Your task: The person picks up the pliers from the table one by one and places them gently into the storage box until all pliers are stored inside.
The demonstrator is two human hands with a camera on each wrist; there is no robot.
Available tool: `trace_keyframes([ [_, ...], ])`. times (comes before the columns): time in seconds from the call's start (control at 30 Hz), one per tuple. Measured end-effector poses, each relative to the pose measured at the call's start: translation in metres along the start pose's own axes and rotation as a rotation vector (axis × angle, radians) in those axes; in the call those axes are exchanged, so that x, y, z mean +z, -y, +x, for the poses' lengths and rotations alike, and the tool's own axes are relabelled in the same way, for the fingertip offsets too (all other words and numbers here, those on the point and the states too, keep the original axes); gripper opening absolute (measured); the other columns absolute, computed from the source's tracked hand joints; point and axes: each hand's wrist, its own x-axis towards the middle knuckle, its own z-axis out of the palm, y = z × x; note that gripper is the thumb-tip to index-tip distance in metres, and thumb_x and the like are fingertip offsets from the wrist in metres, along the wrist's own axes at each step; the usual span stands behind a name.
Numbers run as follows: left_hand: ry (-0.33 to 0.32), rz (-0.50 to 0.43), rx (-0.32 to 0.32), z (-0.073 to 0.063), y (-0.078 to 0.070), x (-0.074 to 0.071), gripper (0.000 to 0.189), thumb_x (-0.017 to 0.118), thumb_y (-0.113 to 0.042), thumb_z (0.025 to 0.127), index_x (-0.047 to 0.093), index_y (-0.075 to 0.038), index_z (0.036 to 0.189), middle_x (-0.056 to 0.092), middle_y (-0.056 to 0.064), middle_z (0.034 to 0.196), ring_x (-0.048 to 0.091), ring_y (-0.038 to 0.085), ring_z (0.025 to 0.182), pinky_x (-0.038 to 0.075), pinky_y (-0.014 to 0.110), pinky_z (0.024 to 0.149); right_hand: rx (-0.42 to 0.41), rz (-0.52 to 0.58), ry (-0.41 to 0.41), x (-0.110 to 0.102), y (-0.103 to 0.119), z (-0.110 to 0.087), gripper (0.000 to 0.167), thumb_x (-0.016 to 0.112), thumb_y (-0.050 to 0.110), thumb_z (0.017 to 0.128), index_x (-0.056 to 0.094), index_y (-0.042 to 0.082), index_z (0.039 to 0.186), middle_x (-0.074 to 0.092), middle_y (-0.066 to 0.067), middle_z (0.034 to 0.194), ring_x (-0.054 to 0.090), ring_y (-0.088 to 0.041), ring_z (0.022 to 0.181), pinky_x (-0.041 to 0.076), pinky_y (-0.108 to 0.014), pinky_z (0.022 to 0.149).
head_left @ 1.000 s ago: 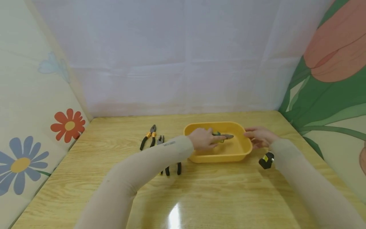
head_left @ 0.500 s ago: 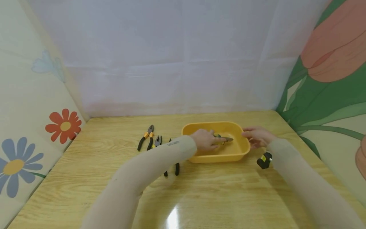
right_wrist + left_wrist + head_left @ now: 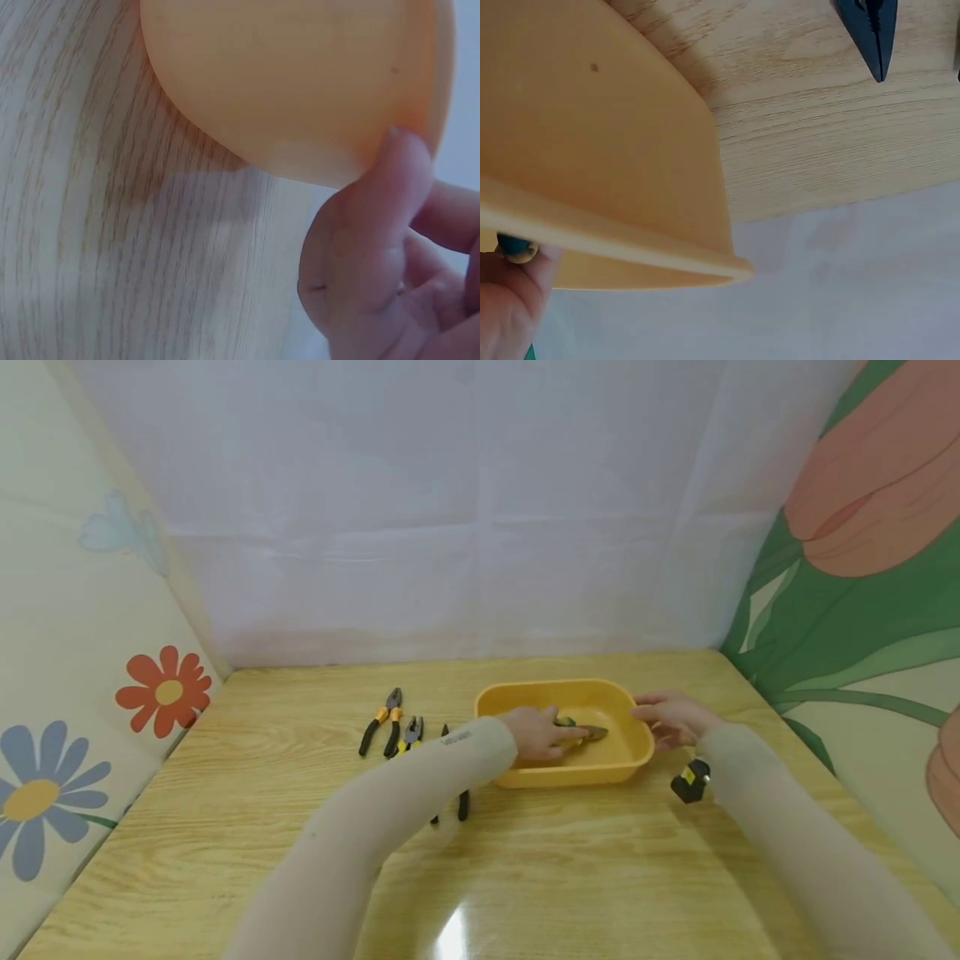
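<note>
My left hand (image 3: 536, 733) reaches inside a yellow plastic basin (image 3: 566, 774) and holds a pair of pliers (image 3: 596, 733) by the handle. The dark jaws point right, low over the basin floor; whether they touch it I cannot tell. In the left wrist view a green and yellow handle (image 3: 514, 246) shows at the fingers, partly hidden behind the rim. My right hand (image 3: 678, 718) grips the basin's right end. Seen from the right wrist, the thumb (image 3: 397, 172) presses the outer wall near the rim, with the other fingers beyond it.
Black-and-orange pliers (image 3: 386, 722) and yellow-handled pliers (image 3: 412, 732) lie left of the basin. Another pair with black handles (image 3: 463, 806) is partly under my left sleeve. A black tape measure (image 3: 690, 781) sits beside my right wrist. A white cloth (image 3: 480, 527) hangs behind the table.
The pliers in my left hand have dropped slightly inside the basin. My right hand keeps its grip at the basin's end. The whole head view has shifted a little.
</note>
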Motion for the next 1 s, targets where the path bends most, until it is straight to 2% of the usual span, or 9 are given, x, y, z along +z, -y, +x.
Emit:
trace_keyframes([
  [0.13,0.034,-0.047,-0.017,0.003,0.0,0.004,0.054,0.035,-0.042,0.105,0.013,-0.045,0.154,0.038,0.018,0.144,0.049,0.014,0.064,0.043,0.026,0.051,0.001,-0.004,0.001,0.0,0.0,0.0,0.058,0.046,0.015,0.102,0.022,-0.008,0.149,0.058,-0.003,0.089,0.06,-0.011,0.07,0.053,-0.028,0.062],
  [0.33,0.078,-0.09,-0.06,0.002,-0.006,0.007,0.059,0.042,-0.048,0.101,0.012,-0.049,0.153,0.023,0.016,0.157,0.053,0.014,0.059,0.045,0.025,0.05,0.003,-0.042,0.01,-0.003,0.0,-0.001,0.059,0.046,0.018,0.103,0.021,-0.007,0.15,0.059,-0.008,0.101,0.061,-0.013,0.074,0.053,-0.031,0.065],
  [0.4,0.081,-0.056,-0.068,0.002,-0.008,0.007,0.061,0.042,-0.049,0.101,0.011,-0.049,0.153,0.025,0.014,0.157,0.057,0.015,0.065,0.047,0.026,0.053,0.005,-0.047,0.013,-0.004,-0.001,-0.001,0.059,0.046,0.018,0.103,0.021,-0.007,0.15,0.059,-0.01,0.104,0.061,-0.014,0.075,0.054,-0.031,0.066],
  [0.47,0.067,-0.011,-0.067,0.002,-0.008,0.008,0.061,0.043,-0.049,0.101,0.011,-0.048,0.153,0.031,0.012,0.155,0.061,0.018,0.08,0.049,0.027,0.059,0.007,-0.044,0.014,-0.004,-0.001,0.0,0.06,0.046,0.019,0.103,0.02,-0.007,0.15,0.058,-0.01,0.105,0.061,-0.014,0.075,0.054,-0.031,0.066],
  [0.53,0.061,0.026,-0.064,0.002,-0.008,0.009,0.061,0.042,-0.049,0.101,0.01,-0.047,0.153,0.035,0.011,0.153,0.062,0.021,0.094,0.051,0.028,0.067,0.007,-0.042,0.015,-0.005,-0.002,0.0,0.06,0.046,0.019,0.103,0.02,-0.007,0.15,0.058,-0.01,0.106,0.061,-0.014,0.076,0.054,-0.032,0.066],
  [0.6,0.05,0.034,-0.055,0.001,-0.007,0.01,0.061,0.041,-0.05,0.101,0.011,-0.044,0.154,0.04,0.009,0.149,0.06,0.021,0.102,0.052,0.029,0.074,0.008,-0.04,0.015,-0.004,-0.002,0.001,0.06,0.046,0.019,0.103,0.019,-0.007,0.15,0.058,-0.009,0.104,0.061,-0.013,0.075,0.054,-0.032,0.067],
  [0.73,0.025,-0.057,-0.053,-0.002,-0.002,0.012,0.063,0.042,-0.05,0.101,0.015,-0.038,0.156,0.04,0.008,0.149,0.058,0.021,0.112,0.049,0.032,0.089,0.001,-0.028,0.015,-0.004,-0.003,0.002,0.06,0.045,0.018,0.103,0.019,-0.007,0.15,0.058,-0.007,0.1,0.061,-0.013,0.075,0.054,-0.031,0.067],
  [0.9,-0.022,-0.153,-0.059,-0.01,0.003,0.015,0.061,0.043,-0.048,0.101,0.019,-0.036,0.156,0.04,0.008,0.15,0.056,0.023,0.119,0.049,0.034,0.091,-0.005,-0.016,0.01,-0.005,-0.004,0.001,0.06,0.045,0.018,0.103,0.019,-0.008,0.15,0.059,-0.007,0.1,0.06,-0.012,0.074,0.053,-0.029,0.064],
  [1.0,-0.042,-0.261,-0.062,-0.02,0.004,0.011,0.06,0.044,-0.046,0.102,0.02,-0.034,0.156,0.037,0.01,0.152,0.052,0.024,0.125,0.046,0.036,0.096,-0.001,-0.011,0.004,-0.003,-0.005,0.001,0.06,0.046,0.018,0.103,0.02,-0.007,0.15,0.059,-0.005,0.097,0.06,-0.012,0.073,0.053,-0.029,0.064],
])
